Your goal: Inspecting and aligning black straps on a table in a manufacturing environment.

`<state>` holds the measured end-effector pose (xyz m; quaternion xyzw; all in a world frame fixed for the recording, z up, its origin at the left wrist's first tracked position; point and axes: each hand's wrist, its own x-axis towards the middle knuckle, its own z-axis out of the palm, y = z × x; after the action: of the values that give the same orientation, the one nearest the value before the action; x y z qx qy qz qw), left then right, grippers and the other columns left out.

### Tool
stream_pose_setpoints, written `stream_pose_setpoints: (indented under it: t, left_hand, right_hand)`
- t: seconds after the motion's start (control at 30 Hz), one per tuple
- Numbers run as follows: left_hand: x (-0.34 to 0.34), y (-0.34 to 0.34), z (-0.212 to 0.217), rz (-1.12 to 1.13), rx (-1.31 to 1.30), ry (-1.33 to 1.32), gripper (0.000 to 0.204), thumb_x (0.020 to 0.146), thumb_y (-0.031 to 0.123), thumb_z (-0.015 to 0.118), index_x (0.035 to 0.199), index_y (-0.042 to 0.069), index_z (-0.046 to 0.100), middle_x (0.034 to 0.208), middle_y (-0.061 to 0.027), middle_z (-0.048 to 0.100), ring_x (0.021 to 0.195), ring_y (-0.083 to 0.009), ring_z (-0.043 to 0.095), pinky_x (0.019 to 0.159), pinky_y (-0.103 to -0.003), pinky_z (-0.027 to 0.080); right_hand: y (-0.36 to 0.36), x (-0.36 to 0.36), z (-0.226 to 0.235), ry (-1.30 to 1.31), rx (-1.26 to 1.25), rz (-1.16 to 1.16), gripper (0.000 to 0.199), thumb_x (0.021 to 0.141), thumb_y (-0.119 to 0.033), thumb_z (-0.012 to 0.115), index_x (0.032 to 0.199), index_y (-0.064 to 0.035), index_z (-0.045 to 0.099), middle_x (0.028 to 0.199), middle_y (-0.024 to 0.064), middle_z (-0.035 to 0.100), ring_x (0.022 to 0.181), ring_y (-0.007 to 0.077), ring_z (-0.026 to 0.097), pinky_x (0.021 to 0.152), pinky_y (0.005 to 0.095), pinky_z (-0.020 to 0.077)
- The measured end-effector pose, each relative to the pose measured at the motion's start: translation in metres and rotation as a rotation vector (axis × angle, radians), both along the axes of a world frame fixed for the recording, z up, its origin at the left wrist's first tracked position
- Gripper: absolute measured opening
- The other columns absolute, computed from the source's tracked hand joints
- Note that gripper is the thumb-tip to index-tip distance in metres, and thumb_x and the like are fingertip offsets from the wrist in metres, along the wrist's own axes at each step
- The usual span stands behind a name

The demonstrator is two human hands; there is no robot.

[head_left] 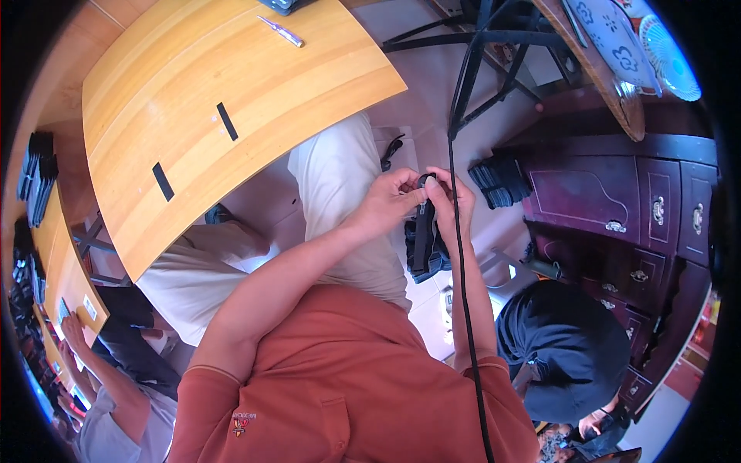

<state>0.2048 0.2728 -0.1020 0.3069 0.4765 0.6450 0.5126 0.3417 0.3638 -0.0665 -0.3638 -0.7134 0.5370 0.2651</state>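
My left hand (390, 202) and my right hand (453, 202) meet above my right knee, both pinching the top of a dark strap-like piece (422, 231) that hangs down between them. The fingertips of both hands close on its small black upper end (427, 182). My legs in pale trousers (340, 177) are below the hands. A thin black cable (461, 255) runs across my right forearm.
A yellow wooden table (224, 69) with two black strips (227, 121) and a metal pen-like tool (282, 32) lies to the left. Stacks of black pieces (500, 182) sit on the floor by a dark red cabinet (617, 208). Another person in a dark head covering (563, 347) is at right, a third at lower left (116, 401).
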Motion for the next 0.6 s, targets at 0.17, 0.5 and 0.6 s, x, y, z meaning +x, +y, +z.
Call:
stream_pose_setpoints:
  t: [0.17,0.5,0.6]
  left_hand:
    - [0.000,-0.001,0.000,-0.015,-0.057,0.022,0.013,0.098,0.013,0.071,0.099,0.002,0.064,0.083,0.0019,0.060,0.076,-0.0051,0.053,0.065,-0.026,0.046]
    - [0.002,0.000,-0.018,0.044,-0.015,0.112,0.014,0.100,0.012,0.070,0.108,0.002,0.064,0.089,0.0036,0.060,0.084,-0.0045,0.054,0.073,-0.025,0.048]
    - [0.004,0.000,-0.009,0.040,-0.081,0.152,0.013,0.099,0.010,0.071,0.107,0.001,0.064,0.087,0.0041,0.059,0.081,-0.0044,0.053,0.070,-0.025,0.046]
  right_hand:
    - [-0.002,-0.009,0.000,0.034,0.040,-0.113,0.027,0.103,-0.017,0.064,0.119,0.0040,0.071,0.090,0.0013,0.064,0.079,0.0090,0.059,0.075,0.0254,0.0503]
    - [-0.011,-0.007,0.005,-0.025,-0.048,-0.010,0.032,0.100,-0.018,0.071,0.125,0.0013,0.067,0.095,-0.0013,0.067,0.085,0.0074,0.061,0.075,0.0232,0.0498]
    - [-0.007,-0.004,-0.016,0.090,-0.216,-0.134,0.029,0.100,-0.019,0.070,0.121,0.0016,0.069,0.092,-0.0005,0.068,0.086,0.0078,0.061,0.075,0.0234,0.0492]
